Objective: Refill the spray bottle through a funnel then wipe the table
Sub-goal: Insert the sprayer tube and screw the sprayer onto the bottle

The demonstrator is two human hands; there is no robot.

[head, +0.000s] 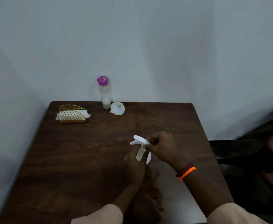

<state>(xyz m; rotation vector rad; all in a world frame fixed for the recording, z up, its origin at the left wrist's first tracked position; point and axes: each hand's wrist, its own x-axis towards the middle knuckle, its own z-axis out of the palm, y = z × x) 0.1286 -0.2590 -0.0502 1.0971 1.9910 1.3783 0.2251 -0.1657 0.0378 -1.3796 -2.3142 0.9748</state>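
Spray bottle (146,156) refilling is what this moment prepares, and the setting explains the layout. Biggest is the table (87,159), dark wood pushed into a corner, so the far edge against the wall serves as a shelf for what is not yet needed. There stands a tall clear bottle (105,94) with a purple cap, upright and shut, some clear liquid in it; I judge it to be the refill supply. Left of it and well apart sits a gold wire holder (72,113) with white napkins (85,114) in it, likely kept for the wiping that comes last.

Nearer the person, toward the middle of the table, the two hands meet over the spray bottle, which is raised or standing just in front of them; I cannot tell whether its base touches the wood. The left hand (135,165) wraps the body from below, fingers curled round it, steadying it. The right hand (162,148), two bracelets (186,172) on its wrist, has fingers closed on the white trigger head (139,140) at the neck. That split, one hand bracing and one on the top, suits unscrewing the head, a judgement only; whether it is already loose is not visible.

Smallest, the white funnel (117,108) lies beside the clear bottle's foot, very near it, mouth tipped toward the camera, unused.
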